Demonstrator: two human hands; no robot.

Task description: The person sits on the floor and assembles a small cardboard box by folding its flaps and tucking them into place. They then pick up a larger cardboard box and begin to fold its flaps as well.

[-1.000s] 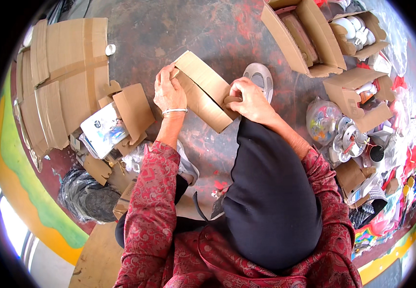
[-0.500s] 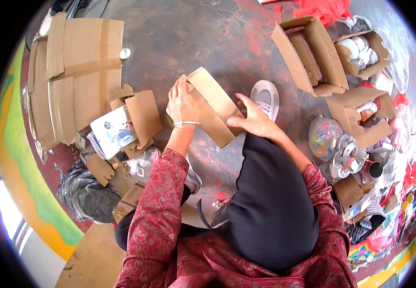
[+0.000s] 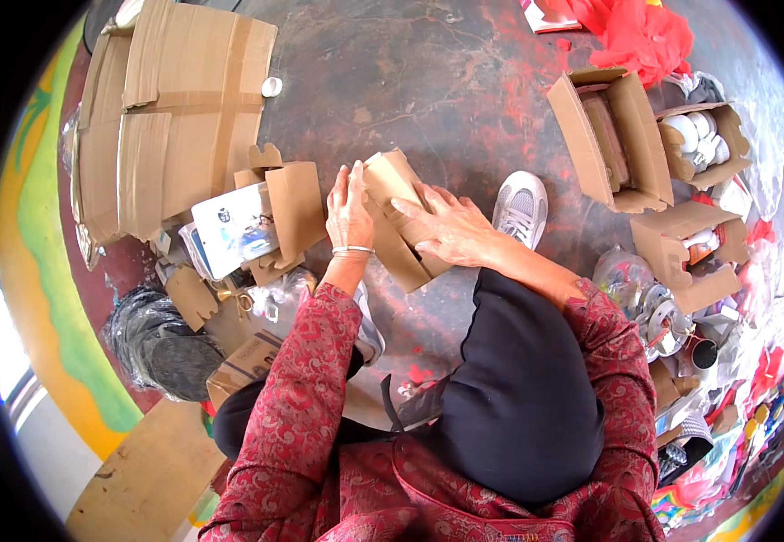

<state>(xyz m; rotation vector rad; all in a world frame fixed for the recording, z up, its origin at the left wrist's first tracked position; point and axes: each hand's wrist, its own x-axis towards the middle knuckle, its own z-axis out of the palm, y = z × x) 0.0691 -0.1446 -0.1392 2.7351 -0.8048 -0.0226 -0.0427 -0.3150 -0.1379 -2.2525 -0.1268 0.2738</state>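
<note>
A small brown cardboard box (image 3: 394, 251) is in front of me, slanted, with flaps along its top. My left hand (image 3: 349, 217) holds its left side, fingers straight and close together against the edge; where the thumb lies is hard to make out. Across the right part of the top, my right hand (image 3: 453, 228) lies with fingers spread, pressing on a flap (image 3: 394, 177). Whatever is inside the box is hidden. Just left of my left hand stands an open cardboard box (image 3: 298, 210) with a white flat package (image 3: 234, 233) leaning on it.
Large flattened cardboard (image 3: 188, 108) lies at the far left. Open boxes stand at the right, one with a brown item (image 3: 610, 135), another with white items (image 3: 694, 140). Red sheeting (image 3: 645, 41) lies at the back right. My shoe (image 3: 520, 208) is right of the box.
My right hand has moved from the box's right edge onto its top, fingers now spread over the flap. The flaps look pushed further inward. My view has shifted slightly.
</note>
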